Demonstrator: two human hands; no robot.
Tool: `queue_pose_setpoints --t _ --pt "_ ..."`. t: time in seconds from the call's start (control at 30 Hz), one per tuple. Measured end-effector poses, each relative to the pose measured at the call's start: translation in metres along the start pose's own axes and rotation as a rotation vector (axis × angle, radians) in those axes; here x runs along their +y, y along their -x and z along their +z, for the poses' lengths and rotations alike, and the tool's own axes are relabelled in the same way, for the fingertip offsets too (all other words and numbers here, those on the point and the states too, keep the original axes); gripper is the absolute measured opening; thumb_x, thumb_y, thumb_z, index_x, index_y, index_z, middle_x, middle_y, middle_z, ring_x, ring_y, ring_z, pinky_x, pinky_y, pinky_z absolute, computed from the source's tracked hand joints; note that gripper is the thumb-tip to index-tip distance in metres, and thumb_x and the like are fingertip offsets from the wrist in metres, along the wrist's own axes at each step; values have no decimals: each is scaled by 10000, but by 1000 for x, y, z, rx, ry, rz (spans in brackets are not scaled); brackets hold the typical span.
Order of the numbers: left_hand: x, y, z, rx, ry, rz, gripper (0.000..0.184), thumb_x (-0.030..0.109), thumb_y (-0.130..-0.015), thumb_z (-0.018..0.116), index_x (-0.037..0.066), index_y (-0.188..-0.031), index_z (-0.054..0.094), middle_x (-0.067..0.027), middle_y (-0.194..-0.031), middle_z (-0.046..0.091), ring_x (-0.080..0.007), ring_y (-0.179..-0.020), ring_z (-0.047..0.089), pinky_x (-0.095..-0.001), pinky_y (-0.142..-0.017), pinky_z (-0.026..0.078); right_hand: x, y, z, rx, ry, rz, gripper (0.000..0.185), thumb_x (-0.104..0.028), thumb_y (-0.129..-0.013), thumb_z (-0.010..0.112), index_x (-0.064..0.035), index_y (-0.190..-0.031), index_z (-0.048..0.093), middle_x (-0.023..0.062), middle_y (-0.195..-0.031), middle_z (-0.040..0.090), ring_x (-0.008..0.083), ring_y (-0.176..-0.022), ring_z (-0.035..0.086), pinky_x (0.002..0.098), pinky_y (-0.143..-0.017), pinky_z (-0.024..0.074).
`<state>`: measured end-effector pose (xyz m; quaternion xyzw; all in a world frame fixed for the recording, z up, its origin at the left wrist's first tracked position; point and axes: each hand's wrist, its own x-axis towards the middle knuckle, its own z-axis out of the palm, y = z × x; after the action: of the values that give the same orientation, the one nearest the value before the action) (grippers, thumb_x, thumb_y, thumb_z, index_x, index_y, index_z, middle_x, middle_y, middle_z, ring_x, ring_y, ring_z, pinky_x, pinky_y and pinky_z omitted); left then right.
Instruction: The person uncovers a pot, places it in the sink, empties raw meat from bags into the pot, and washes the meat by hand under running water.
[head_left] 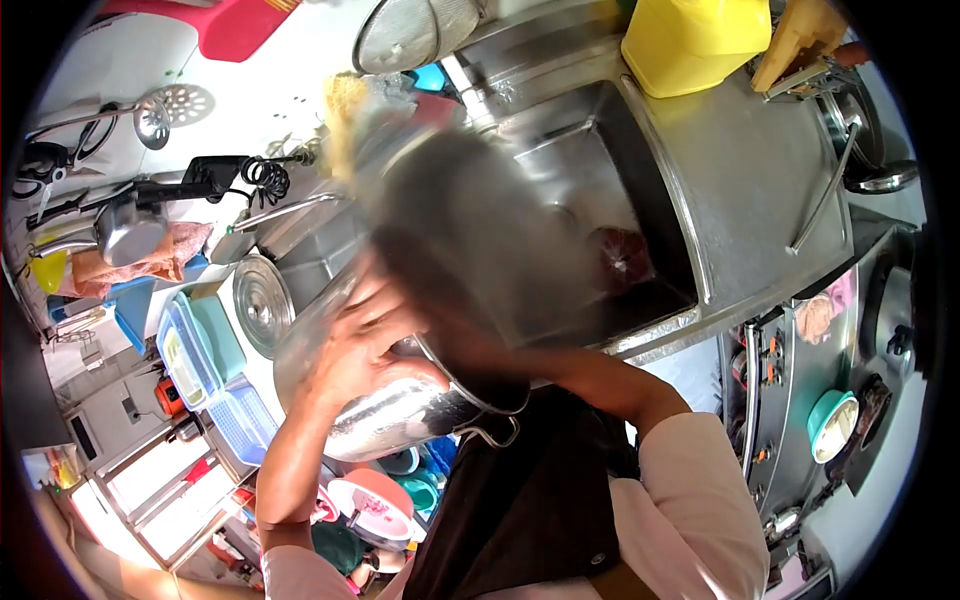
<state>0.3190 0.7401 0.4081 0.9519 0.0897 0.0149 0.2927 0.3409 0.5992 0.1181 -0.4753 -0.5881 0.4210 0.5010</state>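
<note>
A large shiny metal pot (400, 418) is tilted at the sink's near left side, in front of my body. My left hand (365, 335) grips it near the rim, with fingers bent over the metal. My right forearm reaches across from the right, and my right hand (435, 310) is dark and smeared by motion beside the pot's mouth, its fingers unreadable. Above both hands a big round grey shape (470, 220) is blurred too much to name. Behind it lies the steel sink basin (570, 150), with a dark red item (622, 258) inside.
A yellow container (695, 45) stands on the steel counter (740, 170) behind the sink. A round metal lid (262, 305) and a blue plastic basket (243, 420) are at the left. Ladles and pans hang on the left wall. A stove (800, 370) is at the right.
</note>
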Motion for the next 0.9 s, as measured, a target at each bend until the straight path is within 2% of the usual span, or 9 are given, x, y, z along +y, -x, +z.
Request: queue_pose_setpoints --t 0.13,0.47,0.8,0.9 --pt "8 -8 4 -36 -28 -1 606 510 -477 883 61 -814 655 -17 -866 654 -257 -989 640 -620 -1201 309 14 3 10 -6 28 -31 832 -369 -915 634 -50 -1590 264 232 -1626 276 479 -1494 241 566 -1238 197" --pt "13 -31 14 -66 -20 40 610 529 -525 866 55 -849 660 -38 -877 645 -271 -989 637 -616 -1209 295 -10 7 -16 -30 243 -14 794 -361 -946 622 -69 -1592 266 243 -1640 244 484 -1508 215 574 -1239 173" --pt "14 -40 15 -86 -11 28 608 524 -526 871 52 -843 654 -41 -888 633 -274 -1004 629 -615 -1206 293 -12 9 -21 71 257 -64 818 -350 -925 631 -80 -1599 254 256 -1635 246 479 -1516 209 577 -1241 163" --pt "13 -40 16 -91 -12 20 606 518 -523 875 52 -841 653 -41 -886 632 -277 -1006 628 -617 -1205 292 -14 10 -25 43 240 -61 819 -340 -925 629 -87 -1605 247 261 -1639 233 479 -1520 198 577 -1243 160"
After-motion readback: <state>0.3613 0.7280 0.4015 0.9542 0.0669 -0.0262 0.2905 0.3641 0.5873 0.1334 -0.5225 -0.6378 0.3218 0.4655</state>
